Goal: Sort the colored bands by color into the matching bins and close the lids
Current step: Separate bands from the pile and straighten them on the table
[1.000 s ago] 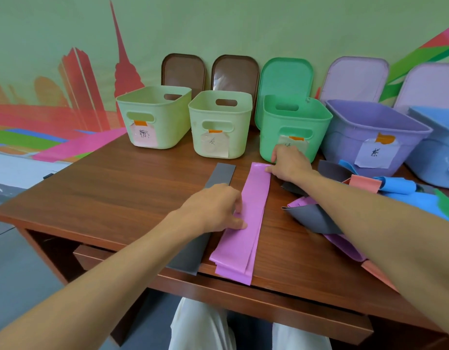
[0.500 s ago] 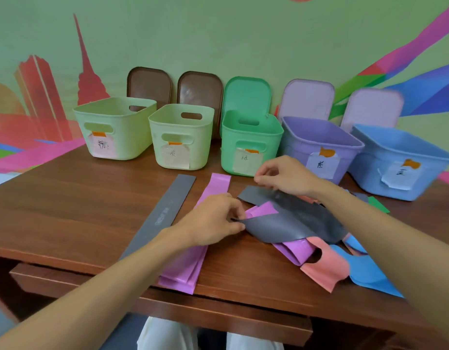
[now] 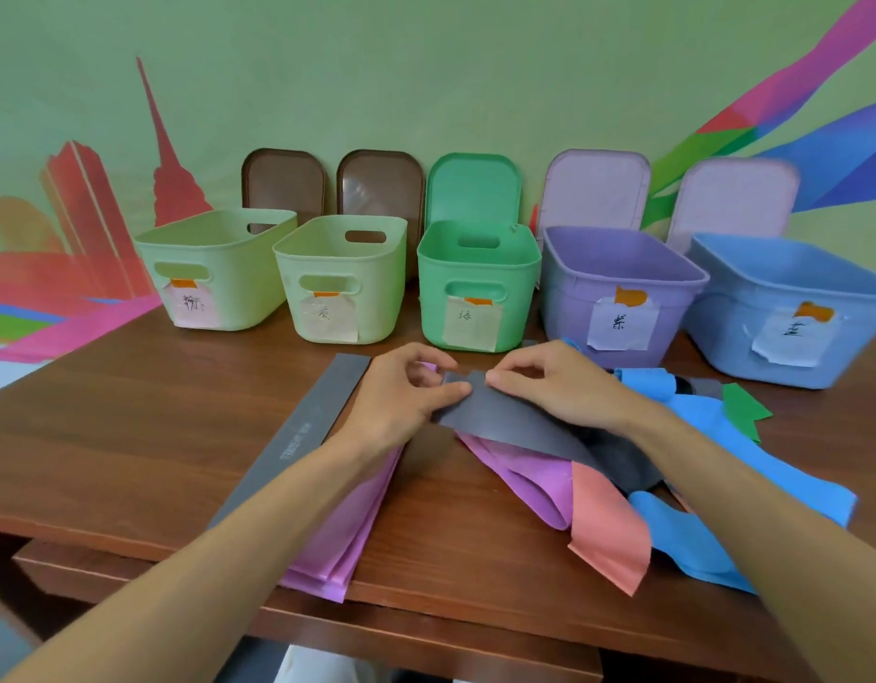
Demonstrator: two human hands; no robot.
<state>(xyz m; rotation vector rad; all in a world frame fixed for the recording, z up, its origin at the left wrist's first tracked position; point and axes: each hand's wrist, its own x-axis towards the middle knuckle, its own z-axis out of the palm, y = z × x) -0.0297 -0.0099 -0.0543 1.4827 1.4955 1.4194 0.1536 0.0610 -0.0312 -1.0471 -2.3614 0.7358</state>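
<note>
My left hand (image 3: 401,394) and my right hand (image 3: 556,382) both pinch the near end of a grey band (image 3: 505,419), held just above the table in front of the green bin (image 3: 477,283). A flattened grey band (image 3: 302,431) lies to the left, and a folded purple band (image 3: 349,525) lies under my left wrist. More purple (image 3: 524,473), salmon (image 3: 608,525), blue (image 3: 721,446) and green (image 3: 744,409) bands are heaped at the right. Two pale green bins (image 3: 214,268) (image 3: 342,278), a purple bin (image 3: 618,293) and a blue bin (image 3: 790,308) stand open in a row.
The lids lean upright against the wall behind the bins: two brown (image 3: 283,182), one green (image 3: 472,187), two lilac (image 3: 598,187). The wooden table (image 3: 130,426) has bare surface at the left. Its front edge runs close to my body.
My hands left the purple band and came together on the grey band, lifting its end from the heap toward the table's middle. The view shifted right.
</note>
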